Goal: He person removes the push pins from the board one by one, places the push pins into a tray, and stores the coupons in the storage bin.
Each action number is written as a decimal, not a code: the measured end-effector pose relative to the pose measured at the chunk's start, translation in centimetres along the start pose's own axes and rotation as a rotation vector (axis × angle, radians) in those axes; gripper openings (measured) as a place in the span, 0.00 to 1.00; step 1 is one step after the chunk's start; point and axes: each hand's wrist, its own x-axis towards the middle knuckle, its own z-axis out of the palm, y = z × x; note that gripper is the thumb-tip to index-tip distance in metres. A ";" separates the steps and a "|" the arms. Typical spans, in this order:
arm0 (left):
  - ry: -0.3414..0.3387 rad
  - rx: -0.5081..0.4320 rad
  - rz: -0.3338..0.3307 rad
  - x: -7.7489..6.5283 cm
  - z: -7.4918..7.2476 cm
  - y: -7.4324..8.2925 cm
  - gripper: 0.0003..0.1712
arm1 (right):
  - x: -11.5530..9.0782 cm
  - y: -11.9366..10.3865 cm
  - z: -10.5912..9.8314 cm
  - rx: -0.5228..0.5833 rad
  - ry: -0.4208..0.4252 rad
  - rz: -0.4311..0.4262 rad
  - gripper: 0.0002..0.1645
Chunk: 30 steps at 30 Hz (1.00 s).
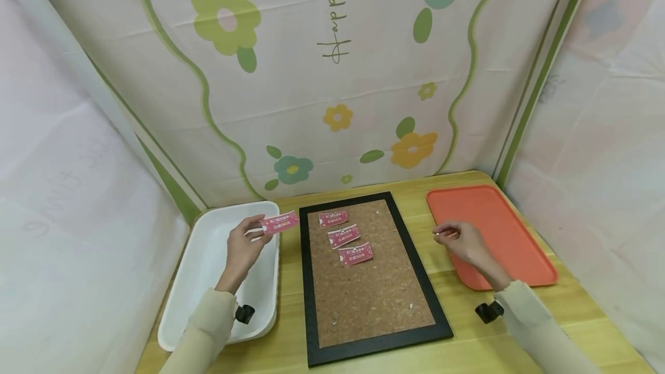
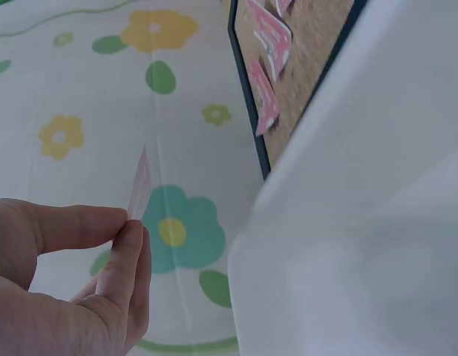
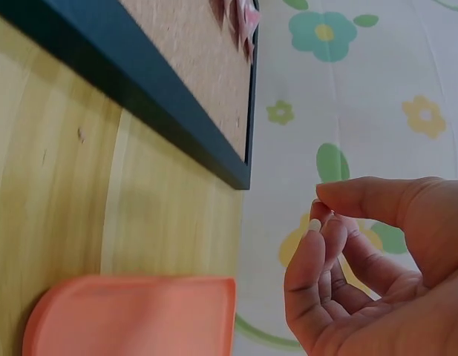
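Observation:
My left hand (image 1: 244,250) pinches a pink paper coupon (image 1: 280,222) between thumb and fingers, over the far right corner of the white basin. In the left wrist view, that coupon (image 2: 142,185) shows almost edge-on at the fingertips. To the right of the corkboard, my right hand (image 1: 464,241) pinches a tiny clear push pin (image 1: 436,234), mostly hidden by the fingertips. Three similar coupons (image 1: 344,236) are fixed in a slanting column on the upper left of the black-framed corkboard (image 1: 371,287), with small clear pins at their top edges.
A white basin (image 1: 205,270) stands left of the corkboard. An orange-red tray (image 1: 499,218) lies at the right. Several more clear pins, such as one pin (image 1: 411,307), sit in the cork near its corners. A printed flower curtain (image 1: 291,97) hangs behind the wooden table (image 1: 384,356).

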 end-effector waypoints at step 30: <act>0.151 0.124 -0.140 3.7 -3.4 -5.8 0.30 | 0.2 6.7 -3.4 -0.088 -0.005 0.091 0.18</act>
